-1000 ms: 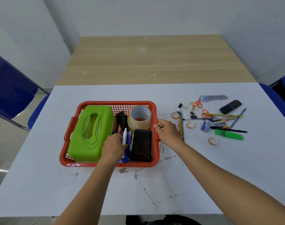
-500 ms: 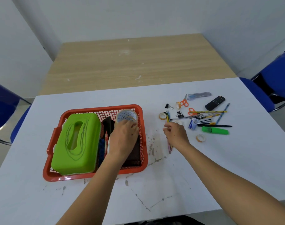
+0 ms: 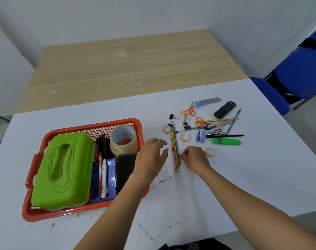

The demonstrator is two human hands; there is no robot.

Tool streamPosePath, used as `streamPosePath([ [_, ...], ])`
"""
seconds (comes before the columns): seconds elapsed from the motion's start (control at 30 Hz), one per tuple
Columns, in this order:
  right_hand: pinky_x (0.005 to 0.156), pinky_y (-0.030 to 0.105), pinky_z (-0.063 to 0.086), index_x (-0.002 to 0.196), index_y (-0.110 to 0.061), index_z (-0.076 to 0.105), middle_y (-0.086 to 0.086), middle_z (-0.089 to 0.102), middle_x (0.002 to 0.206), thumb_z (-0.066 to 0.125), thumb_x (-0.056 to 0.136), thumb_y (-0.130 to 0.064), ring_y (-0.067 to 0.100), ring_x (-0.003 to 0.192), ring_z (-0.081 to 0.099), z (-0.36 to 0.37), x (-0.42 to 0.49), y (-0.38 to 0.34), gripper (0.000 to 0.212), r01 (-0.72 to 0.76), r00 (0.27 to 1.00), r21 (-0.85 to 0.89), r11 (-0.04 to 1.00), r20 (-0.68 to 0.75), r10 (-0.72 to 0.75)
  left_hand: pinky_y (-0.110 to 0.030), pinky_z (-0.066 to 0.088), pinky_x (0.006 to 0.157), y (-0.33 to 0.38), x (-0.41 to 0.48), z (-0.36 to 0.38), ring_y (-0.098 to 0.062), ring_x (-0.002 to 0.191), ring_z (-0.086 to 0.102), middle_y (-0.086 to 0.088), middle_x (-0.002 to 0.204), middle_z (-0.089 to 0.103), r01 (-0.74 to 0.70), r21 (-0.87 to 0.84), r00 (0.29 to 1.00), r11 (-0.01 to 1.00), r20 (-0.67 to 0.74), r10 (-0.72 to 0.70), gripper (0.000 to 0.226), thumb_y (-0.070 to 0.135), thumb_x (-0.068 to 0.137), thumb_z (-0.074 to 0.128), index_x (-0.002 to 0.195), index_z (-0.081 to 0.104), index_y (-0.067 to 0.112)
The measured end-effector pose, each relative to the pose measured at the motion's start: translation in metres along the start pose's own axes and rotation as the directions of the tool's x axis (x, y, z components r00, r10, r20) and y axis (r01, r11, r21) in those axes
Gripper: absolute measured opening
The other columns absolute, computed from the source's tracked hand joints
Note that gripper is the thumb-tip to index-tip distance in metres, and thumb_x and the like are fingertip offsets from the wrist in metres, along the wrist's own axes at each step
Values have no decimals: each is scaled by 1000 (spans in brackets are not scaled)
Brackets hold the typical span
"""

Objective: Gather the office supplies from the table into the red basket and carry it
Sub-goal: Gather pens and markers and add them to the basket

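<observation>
The red basket [image 3: 92,126] stands at the left on the white table [image 3: 243,177]. It holds a green tissue box [image 3: 63,170], a wide tape roll [image 3: 123,139], pens and a black case. A bundle of patterned pencils [image 3: 174,141] lies flat just right of the basket. My left hand [image 3: 151,156] hovers with relaxed fingers between the basket's right rim and the pencils. My right hand [image 3: 195,157] is on their other side, its fingertips touching them. Whether it pinches them is unclear.
Farther right lie a green highlighter [image 3: 225,141], a black remote [image 3: 224,109], orange scissors [image 3: 189,111], a utility knife [image 3: 206,101], binder clips [image 3: 171,116], small tape rolls [image 3: 184,137] and more pens. A wooden table [image 3: 126,69] adjoins behind; a blue chair [image 3: 297,74] stands right.
My left hand came out of the basket and moved right toward the pencils. My right hand stayed at the pencils. The head view shifted toward the right.
</observation>
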State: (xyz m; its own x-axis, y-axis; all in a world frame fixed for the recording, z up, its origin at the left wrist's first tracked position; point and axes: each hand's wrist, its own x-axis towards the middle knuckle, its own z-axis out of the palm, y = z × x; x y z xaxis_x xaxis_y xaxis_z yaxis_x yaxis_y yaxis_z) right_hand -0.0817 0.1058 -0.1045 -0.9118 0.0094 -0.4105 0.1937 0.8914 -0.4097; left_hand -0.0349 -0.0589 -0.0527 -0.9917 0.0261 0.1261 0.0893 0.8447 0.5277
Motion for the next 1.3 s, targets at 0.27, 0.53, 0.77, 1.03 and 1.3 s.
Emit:
streamPosePath([
  [0.27, 60, 26, 43, 88, -8, 69, 9, 68, 89, 58, 87, -33, 27, 80, 63, 19, 1, -20, 27, -104, 991, 2, 995, 79, 104, -31, 52, 77, -4, 2, 4, -14, 96, 58, 1, 105, 64, 25, 25, 999, 999, 32, -26, 26, 30, 92, 56, 114, 64, 18],
  [0.53, 57, 25, 40, 80, -10, 64, 8, 64, 81, 61, 90, -32, 26, 77, 59, 6, -3, -17, 25, -97, 993, 99, 990, 74, 90, -29, 51, 73, -5, 8, 3, -15, 91, 58, -1, 102, 63, 62, -14, 998, 998, 25, -62, 27, 28, 93, 55, 115, 64, 15],
  [0.77, 67, 29, 46, 83, -15, 59, 8, 69, 89, 65, 88, -32, 25, 84, 63, -16, -17, -26, 20, 2, 998, 222, 975, -55, 10, -32, 53, 81, -2, 20, -1, -15, 91, 62, -4, 104, 66, 126, -118, 992, 985, 22, -124, 31, 27, 92, 58, 119, 63, 12],
  [1.03, 71, 38, 53, 87, -12, 60, 8, 68, 87, 65, 88, -31, 27, 81, 63, -29, -55, -48, 20, 185, 973, 227, 956, -177, -146, -28, 53, 80, 12, 37, -14, -13, 84, 66, -3, 98, 71, 261, -419, 962, 870, 38, -270, 36, 31, 89, 64, 118, 64, 10],
  [1.3, 72, 35, 53, 97, -12, 61, 3, 68, 87, 64, 89, -35, 21, 80, 63, -22, -79, -61, 24, 268, 953, 219, 938, -202, -225, -27, 59, 66, 11, 27, -24, -17, 77, 68, -5, 87, 68, 323, -603, 923, 730, 31, -383, 23, 17, 88, 66, 107, 67, 4],
])
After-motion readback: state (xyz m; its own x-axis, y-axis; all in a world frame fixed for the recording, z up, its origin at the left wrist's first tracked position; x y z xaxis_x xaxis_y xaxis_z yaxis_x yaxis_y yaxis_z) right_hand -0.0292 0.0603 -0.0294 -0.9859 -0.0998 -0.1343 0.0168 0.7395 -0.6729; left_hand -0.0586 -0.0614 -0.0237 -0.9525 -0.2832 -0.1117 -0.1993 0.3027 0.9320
